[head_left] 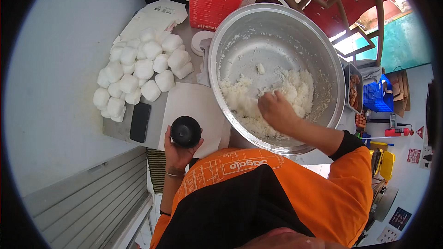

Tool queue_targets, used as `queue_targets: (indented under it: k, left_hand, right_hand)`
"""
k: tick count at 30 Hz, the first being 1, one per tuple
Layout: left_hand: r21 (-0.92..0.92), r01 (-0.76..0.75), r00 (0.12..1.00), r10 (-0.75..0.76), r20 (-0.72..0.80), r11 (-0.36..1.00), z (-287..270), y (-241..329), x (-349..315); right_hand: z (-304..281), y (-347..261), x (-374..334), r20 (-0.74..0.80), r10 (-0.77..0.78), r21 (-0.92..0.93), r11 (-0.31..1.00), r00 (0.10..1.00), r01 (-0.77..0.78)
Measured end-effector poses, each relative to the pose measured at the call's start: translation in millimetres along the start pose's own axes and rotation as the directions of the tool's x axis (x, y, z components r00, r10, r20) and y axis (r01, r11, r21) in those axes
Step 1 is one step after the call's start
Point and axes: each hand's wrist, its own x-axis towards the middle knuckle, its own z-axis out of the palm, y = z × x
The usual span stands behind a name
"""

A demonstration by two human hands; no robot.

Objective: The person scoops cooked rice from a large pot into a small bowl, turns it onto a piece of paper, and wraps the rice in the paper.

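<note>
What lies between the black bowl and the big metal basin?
In the head view, a pale sheet spans the stretch between the black bowl, held in the left hand, and the metal basin.

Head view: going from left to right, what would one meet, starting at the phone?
Phone → black bowl held in the left hand → large metal basin, with the right hand in the white rice inside → blue basket → small red triangular sign.
</note>
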Motion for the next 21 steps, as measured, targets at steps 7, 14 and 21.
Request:
queue_targets:
  k: [7, 14, 21]
  left_hand:
    - [-0.011, -0.006, 1.0, 0.006, 0.0, 1.0, -2, 3, 5]
    - [-0.015, 0.007, 1.0, -0.007, -0.012, 1.0, -2, 8, 8]
    - [-0.058, -0.112, 0.987, 0.104, -0.123, 0.992, -30, 25, -7]
  right_hand:
    - [-12, 60, 7, -0.076, 0.405, 0.458, 0.826, 0.911, -0.329]
    - [47, 52, 42, 0.425, 0.427, 0.65, 0.469, 0.798, -0.598]
    - [72, 160, 9, 0.182, 0.746, 0.256, 0.593, 0.64, -0.763]
